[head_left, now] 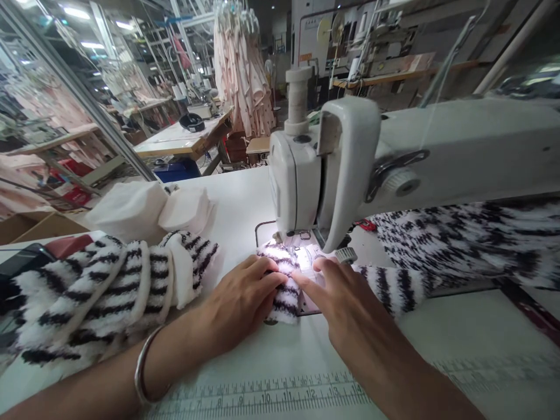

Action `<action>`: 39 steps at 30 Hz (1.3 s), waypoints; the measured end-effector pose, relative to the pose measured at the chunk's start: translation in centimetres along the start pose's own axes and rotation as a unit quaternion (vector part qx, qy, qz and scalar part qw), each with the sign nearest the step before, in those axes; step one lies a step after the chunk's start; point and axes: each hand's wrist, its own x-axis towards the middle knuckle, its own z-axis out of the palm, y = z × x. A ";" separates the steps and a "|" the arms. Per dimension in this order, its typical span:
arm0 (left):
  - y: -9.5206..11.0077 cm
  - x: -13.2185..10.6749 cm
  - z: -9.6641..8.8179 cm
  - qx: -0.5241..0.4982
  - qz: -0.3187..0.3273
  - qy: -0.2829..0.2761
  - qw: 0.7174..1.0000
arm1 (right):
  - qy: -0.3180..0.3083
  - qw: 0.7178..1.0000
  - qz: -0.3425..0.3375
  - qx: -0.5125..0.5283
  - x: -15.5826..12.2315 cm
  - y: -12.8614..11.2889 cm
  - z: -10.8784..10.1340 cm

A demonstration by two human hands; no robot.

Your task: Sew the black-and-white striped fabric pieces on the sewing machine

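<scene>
A white sewing machine [350,157] stands on the white table [245,198], its lamp lighting the needle area. A fuzzy white fabric piece with black stripes [284,286] lies under the presser foot. My left hand [240,303] lies flat on that piece, fingers stretched toward the needle, a silver bangle on the wrist. My right hand [341,303] rests beside it, fingers extended and pressing the fabric edge right in front of the foot. The same striped fabric [459,239] trails off to the right under the machine arm.
A pile of striped fuzzy pieces [100,291] lies at my left, with white fabric stacks [144,210] behind it. A printed ruler [271,399] runs along the table's near edge. Other worktables and hanging pink garments [240,64] fill the workshop behind.
</scene>
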 end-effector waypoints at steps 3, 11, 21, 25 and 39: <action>0.7 0.5 0.5 0.028 -0.017 0.018 0.999 | -0.019 1.000 -0.017 -0.017 0.4 0.7 -0.5; 1.2 0.3 -0.4 0.031 0.013 0.003 0.999 | 0.053 0.997 -0.035 -0.036 -3.8 0.5 -1.0; 1.5 -0.2 0.0 -0.012 0.008 0.015 1.000 | 0.093 0.994 0.016 -0.062 -6.4 -0.6 0.3; 1.8 -0.7 0.1 0.002 0.026 -0.002 1.000 | 0.100 0.993 0.025 -0.062 -6.0 -2.1 1.1; -0.1 0.9 0.5 0.064 0.036 0.023 0.997 | 0.049 0.995 0.004 -0.090 -1.7 -1.2 1.2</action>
